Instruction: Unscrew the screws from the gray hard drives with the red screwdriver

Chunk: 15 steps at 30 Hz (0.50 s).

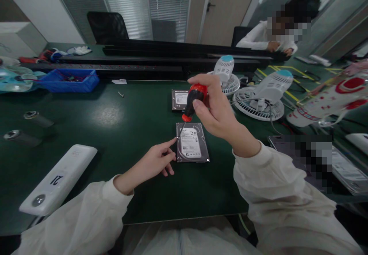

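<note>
On the green worktop (pixel 115 132) a hard drive (pixel 192 143) lies flat, right in front of the person. The right hand (pixel 215 111) has its grip tight around the red and black handle of a screwdriver (pixel 194 99). The thin tip points down at the drive's top left corner. The left hand (pixel 156 159) holds nothing. Its grip is loose, and one finger reaches out to the drive's left edge. A second hard drive (pixel 179 99) lies just behind. Two white fans (pixel 258 105) sit to the right.
</note>
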Each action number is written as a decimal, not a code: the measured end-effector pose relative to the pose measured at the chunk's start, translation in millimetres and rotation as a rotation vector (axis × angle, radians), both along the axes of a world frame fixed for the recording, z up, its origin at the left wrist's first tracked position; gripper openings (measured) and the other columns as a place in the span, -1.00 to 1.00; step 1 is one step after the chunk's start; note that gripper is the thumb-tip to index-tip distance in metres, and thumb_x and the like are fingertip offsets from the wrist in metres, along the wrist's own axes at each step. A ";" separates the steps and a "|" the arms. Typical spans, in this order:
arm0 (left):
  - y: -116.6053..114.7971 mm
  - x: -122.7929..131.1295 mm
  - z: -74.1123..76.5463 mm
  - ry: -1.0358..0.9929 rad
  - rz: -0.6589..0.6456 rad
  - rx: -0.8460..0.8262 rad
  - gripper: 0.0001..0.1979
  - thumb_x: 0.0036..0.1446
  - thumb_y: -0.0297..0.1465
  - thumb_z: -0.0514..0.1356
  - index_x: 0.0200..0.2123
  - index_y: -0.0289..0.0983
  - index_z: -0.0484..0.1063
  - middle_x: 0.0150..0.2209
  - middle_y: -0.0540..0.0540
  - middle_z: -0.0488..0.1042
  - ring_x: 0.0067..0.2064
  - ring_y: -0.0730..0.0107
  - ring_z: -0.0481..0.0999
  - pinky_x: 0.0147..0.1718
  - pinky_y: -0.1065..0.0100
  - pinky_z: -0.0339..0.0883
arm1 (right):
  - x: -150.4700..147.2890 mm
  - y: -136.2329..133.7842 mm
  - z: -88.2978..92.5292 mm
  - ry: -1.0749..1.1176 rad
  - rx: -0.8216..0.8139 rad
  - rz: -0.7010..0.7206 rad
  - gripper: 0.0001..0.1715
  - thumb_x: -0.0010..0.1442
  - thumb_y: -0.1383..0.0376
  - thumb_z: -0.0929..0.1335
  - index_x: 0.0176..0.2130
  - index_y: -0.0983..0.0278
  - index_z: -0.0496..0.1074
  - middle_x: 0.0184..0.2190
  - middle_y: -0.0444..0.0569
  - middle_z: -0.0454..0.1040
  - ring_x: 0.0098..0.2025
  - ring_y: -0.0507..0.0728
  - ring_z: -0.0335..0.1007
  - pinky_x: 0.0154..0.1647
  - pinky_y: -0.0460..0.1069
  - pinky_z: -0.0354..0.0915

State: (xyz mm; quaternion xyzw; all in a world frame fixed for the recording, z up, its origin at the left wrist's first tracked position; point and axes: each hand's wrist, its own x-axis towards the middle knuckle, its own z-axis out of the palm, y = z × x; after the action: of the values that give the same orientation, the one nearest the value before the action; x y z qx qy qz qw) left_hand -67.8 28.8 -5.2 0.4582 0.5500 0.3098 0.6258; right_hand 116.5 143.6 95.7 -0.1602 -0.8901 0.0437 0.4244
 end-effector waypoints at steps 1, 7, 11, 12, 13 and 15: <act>-0.2 -0.1 0.0 0.001 0.000 0.000 -0.31 0.32 -0.53 0.13 0.45 -0.21 0.01 -0.27 0.00 0.46 -0.53 0.53 0.58 -0.68 0.57 0.37 | 0.0 0.0 -0.1 -0.001 -0.003 -0.001 -0.56 0.31 0.34 0.20 0.17 0.20 0.16 0.11 0.05 0.40 0.03 0.16 0.42 0.12 0.17 0.42; -0.2 0.7 3.8 0.006 -0.001 -0.012 -0.30 0.33 -0.54 0.12 0.46 -0.25 -0.04 -0.27 -0.01 0.47 -0.54 0.54 0.57 -0.68 0.58 0.37 | -0.5 0.9 -1.4 0.027 -0.008 0.040 -0.56 0.30 0.37 0.22 0.15 0.18 0.17 0.11 0.02 0.40 0.04 0.15 0.41 0.10 0.15 0.42; 0.2 0.3 2.4 0.006 -0.006 -0.009 -0.29 0.33 -0.54 0.11 0.46 -0.24 -0.06 -0.25 -0.02 0.48 -0.53 0.53 0.58 -0.67 0.57 0.38 | -1.1 1.3 -2.2 0.034 -0.002 0.053 -0.56 0.30 0.37 0.23 0.15 0.20 0.18 0.10 0.03 0.40 0.01 0.13 0.41 0.08 0.12 0.43; 0.4 0.2 1.6 0.006 -0.007 -0.006 -0.29 0.33 -0.54 0.11 0.46 -0.24 -0.06 -0.25 -0.02 0.48 -0.53 0.53 0.58 -0.67 0.57 0.39 | -1.2 1.3 -2.3 0.032 0.000 0.053 -0.56 0.30 0.38 0.23 0.16 0.21 0.17 0.10 0.03 0.40 0.02 0.14 0.41 0.09 0.13 0.42; 0.5 0.0 0.9 0.006 -0.009 -0.004 -0.29 0.33 -0.54 0.11 0.47 -0.24 -0.06 -0.25 -0.03 0.48 -0.53 0.53 0.58 -0.67 0.57 0.39 | -1.4 1.1 -2.3 0.032 0.001 0.054 -0.56 0.30 0.38 0.23 0.16 0.21 0.18 0.10 0.04 0.39 0.02 0.14 0.41 0.10 0.13 0.42; 0.7 -0.2 0.0 0.008 -0.009 -0.004 -0.29 0.33 -0.54 0.12 0.46 -0.23 -0.06 -0.25 -0.03 0.48 -0.53 0.54 0.58 -0.67 0.57 0.38 | -1.6 0.5 -2.3 0.031 -0.001 0.056 -0.56 0.30 0.38 0.22 0.15 0.21 0.18 0.11 0.04 0.39 0.05 0.14 0.40 0.12 0.13 0.41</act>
State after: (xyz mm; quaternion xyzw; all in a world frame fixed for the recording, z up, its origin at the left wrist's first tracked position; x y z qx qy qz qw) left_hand -68.0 29.5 -5.2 0.4605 0.5511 0.3041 0.6259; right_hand 114.9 144.1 93.4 -0.1345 -0.8876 0.0583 0.4367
